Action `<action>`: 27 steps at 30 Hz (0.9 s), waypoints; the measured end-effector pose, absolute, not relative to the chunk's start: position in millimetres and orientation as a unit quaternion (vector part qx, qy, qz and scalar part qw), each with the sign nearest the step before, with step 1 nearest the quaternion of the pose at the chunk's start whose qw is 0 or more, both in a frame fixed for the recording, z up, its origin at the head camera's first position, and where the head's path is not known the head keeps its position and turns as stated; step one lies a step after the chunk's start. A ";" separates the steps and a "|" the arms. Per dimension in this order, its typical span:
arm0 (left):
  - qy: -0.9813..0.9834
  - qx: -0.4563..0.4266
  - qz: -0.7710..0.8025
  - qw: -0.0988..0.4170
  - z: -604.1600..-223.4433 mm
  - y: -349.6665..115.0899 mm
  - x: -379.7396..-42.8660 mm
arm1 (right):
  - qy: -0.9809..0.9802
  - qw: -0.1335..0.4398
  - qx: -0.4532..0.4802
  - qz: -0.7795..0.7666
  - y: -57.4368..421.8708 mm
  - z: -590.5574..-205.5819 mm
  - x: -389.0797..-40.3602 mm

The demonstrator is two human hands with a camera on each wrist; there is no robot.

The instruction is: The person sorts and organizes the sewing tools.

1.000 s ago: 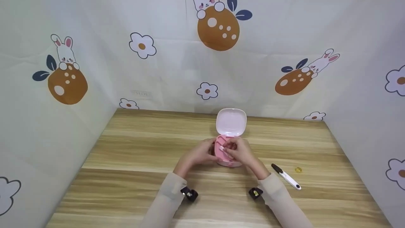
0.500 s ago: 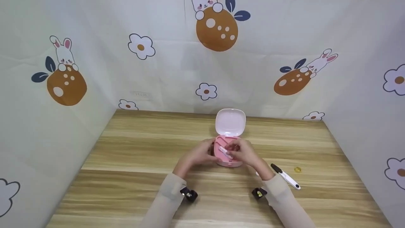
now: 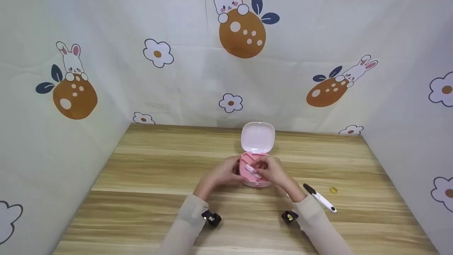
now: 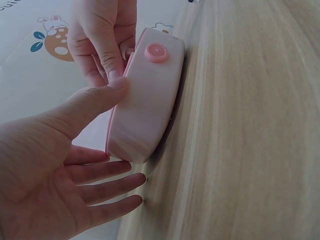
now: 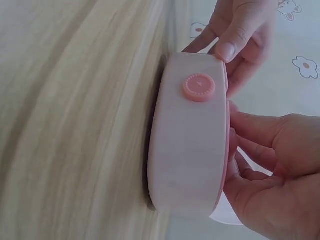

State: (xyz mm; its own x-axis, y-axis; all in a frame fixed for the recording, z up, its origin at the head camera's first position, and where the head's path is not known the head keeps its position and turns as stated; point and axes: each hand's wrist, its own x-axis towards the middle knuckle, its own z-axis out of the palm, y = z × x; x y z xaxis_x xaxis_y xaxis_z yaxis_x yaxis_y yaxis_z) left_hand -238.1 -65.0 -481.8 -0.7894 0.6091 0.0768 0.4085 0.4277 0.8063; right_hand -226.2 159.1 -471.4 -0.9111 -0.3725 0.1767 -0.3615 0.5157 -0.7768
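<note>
A small pale-pink box (image 4: pixel 155 100) stands with its lid (image 3: pixel 258 137) raised, a round pink button (image 4: pixel 156 53) on its front. Slots divide the pink tray (image 3: pixel 248 160) inside. My left hand (image 3: pixel 223 170) holds the box's left side, thumb on the front rim and fingers along the side. My right hand (image 3: pixel 271 170) reaches over the tray, its thumb and fingers pinching a small white stick (image 3: pixel 250 169) with faint pinkish marks. That stick lies slantwise at a slot; whether it touches the bottom I cannot tell. In the right wrist view, the box wall hides it.
Right of the right forearm lies a black-and-white pen-like tool (image 3: pixel 319 198). Beyond it sits a small yellow translucent ring-like piece (image 3: pixel 333 190). A tiny white thing (image 3: pixel 287 194) peeks out beside the right wrist. Patterned cloth walls (image 3: pixel 198 78) enclose the wooden table (image 3: pixel 148 212) on three sides.
The right hand has shifted slightly to the right, showing more of the white stick in the tray. The left hand and the box hold their place.
</note>
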 end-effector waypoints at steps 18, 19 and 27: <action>0.837 0.303 0.441 0.113 -481.7 -64.4 -237.5 | 0.877 -0.016 -0.214 -0.430 182.1 -464.3 -211.5; 0.836 0.302 0.444 0.115 -481.4 -64.4 -237.2 | 0.878 -0.017 -0.212 -0.429 183.6 -463.2 -210.3; 0.836 0.287 0.451 0.126 -480.1 -64.8 -233.9 | 0.872 -0.013 -0.210 -0.441 196.9 -459.9 -203.8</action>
